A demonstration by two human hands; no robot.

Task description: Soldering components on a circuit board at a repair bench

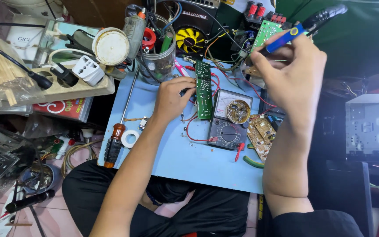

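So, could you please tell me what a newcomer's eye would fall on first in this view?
Probably the long green circuit board standing on edge at the middle of the blue work board, steadied by the left hand. Just right of it lies an analog multimeter with red leads. At upper right, the right hand holds a blue-handled soldering iron raised above the clutter of wires.

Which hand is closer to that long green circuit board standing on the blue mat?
The left hand: its fingers touch the left edge of the long green circuit board. The right hand is raised off to the board's right, holding a blue-handled tool.
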